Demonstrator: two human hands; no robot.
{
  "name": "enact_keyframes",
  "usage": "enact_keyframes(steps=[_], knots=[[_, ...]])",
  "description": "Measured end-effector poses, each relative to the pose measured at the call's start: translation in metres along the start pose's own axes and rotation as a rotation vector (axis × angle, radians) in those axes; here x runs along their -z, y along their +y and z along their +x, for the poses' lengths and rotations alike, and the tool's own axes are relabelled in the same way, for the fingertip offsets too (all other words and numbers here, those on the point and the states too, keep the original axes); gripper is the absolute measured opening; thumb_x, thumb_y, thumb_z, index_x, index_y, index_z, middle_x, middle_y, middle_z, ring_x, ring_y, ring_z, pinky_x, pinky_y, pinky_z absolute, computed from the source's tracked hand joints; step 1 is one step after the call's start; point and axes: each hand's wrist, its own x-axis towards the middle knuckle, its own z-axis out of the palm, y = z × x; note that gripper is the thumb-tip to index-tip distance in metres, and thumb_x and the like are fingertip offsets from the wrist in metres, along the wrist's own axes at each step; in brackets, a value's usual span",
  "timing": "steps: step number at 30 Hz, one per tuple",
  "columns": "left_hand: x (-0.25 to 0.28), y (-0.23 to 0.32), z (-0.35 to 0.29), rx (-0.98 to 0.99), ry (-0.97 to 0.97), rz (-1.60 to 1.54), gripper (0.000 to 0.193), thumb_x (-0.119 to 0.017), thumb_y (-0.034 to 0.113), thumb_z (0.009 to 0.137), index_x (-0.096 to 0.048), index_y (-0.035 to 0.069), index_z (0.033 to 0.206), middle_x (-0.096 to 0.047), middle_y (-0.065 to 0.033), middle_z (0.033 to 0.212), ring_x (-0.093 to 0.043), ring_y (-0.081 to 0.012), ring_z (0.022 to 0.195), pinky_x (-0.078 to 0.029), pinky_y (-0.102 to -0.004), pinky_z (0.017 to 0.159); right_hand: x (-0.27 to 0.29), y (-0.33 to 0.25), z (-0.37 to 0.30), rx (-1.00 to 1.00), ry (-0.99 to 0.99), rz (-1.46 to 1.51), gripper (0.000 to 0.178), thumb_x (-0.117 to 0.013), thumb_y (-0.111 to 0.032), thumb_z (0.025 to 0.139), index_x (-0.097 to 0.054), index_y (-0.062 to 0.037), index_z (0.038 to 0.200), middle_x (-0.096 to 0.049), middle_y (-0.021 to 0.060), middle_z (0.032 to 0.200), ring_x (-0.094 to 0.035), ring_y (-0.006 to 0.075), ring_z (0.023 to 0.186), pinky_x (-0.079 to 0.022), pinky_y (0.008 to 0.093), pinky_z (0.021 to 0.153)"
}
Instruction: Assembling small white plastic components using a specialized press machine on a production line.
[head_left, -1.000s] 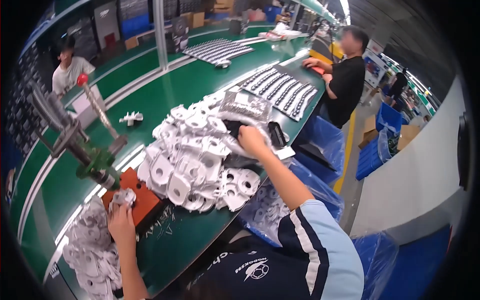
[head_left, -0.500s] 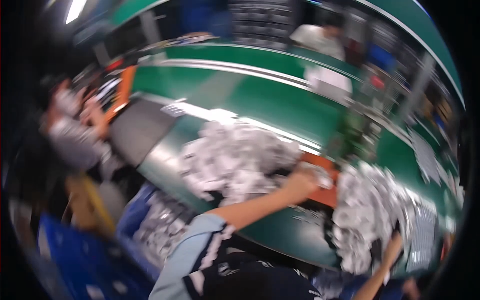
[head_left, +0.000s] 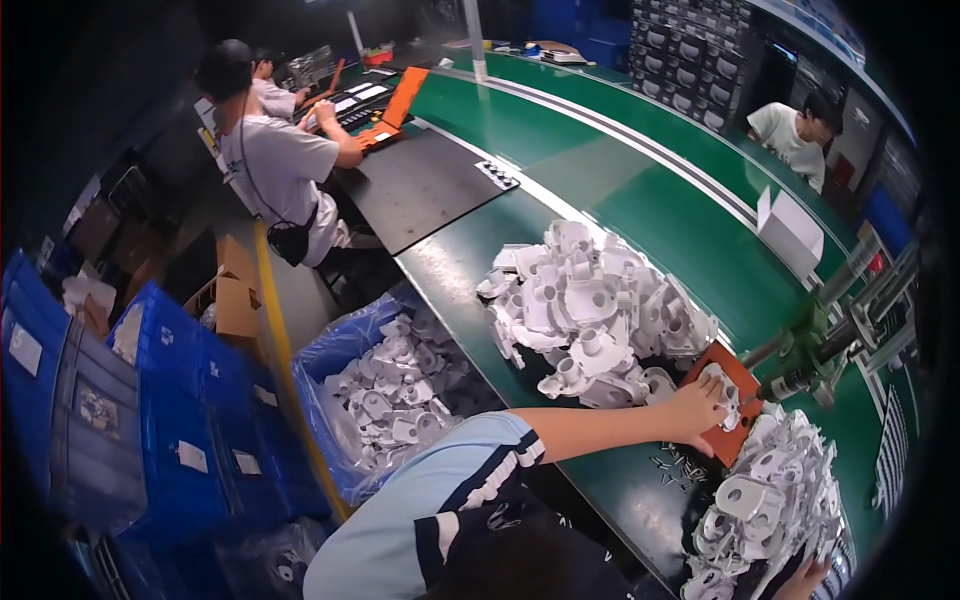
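My left hand reaches across the table, its fingers closed over a white plastic part that sits on an orange plate. A green and metal bench machine stands just beyond the plate. At the lower right edge, my right hand is only partly in view, beside a heap of white plastic parts; what its fingers do is not clear. A larger pile of white molded parts lies left of the plate. Several small metal pieces are scattered in front of the plate.
A blue bin with a plastic liner holds more white parts, left of the table. Blue crates are stacked farther left. A co-worker sits at the table's far end, and another person is beyond the green belt, near a white box.
The view has swung left and steadied, so the scene sits differently in the picture and looks sharper. My left hand stays at the orange plate; my right hand remains by the right-hand heap.
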Motion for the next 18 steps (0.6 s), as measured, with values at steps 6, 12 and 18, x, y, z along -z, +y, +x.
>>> enact_keyframes(steps=[6, 12, 18], knots=[[0.004, -0.004, 0.009, -0.115, 0.014, -0.061, 0.066, -0.072, 0.051, 0.06, -0.059, 0.001, 0.101, -0.058, -0.0197, 0.107, -0.047, -0.0404, 0.112, -0.032, -0.0512, 0.098, -0.014, -0.124, 0.004, -0.247, -0.558, 0.674, 0.029, -0.062, -0.015, 0.081, -0.057, 0.0052, 0.102, -0.061, 0.0091, 0.091, -0.057, 0.015, 0.082, -0.046, 0.0271, 0.075], [0.0, -0.004, 0.014, -0.075, -0.044, -0.018, 0.067, -0.07, 0.053, 0.064, -0.057, 0.001, 0.102, -0.049, -0.029, 0.118, -0.045, -0.0429, 0.114, -0.031, -0.0503, 0.1, -0.114, -0.213, 0.01, -0.123, -1.126, 0.61, 0.021, -0.061, -0.016, 0.082, -0.062, 0.0031, 0.074, -0.055, 0.0033, 0.055, -0.049, 0.008, 0.044, -0.037, 0.0235, 0.043], [0.002, 0.003, 0.012, -0.097, -0.013, -0.033, 0.061, -0.071, 0.051, 0.063, -0.057, 0.002, 0.095, -0.048, -0.0315, 0.118, -0.045, -0.0427, 0.115, -0.035, -0.0488, 0.098, -0.176, -0.218, 0.022, -0.213, -1.311, 0.559, 0.013, -0.064, -0.012, 0.075, -0.058, -0.0012, 0.078, -0.055, 0.0031, 0.058, -0.051, 0.0111, 0.046, -0.037, 0.0252, 0.039]])
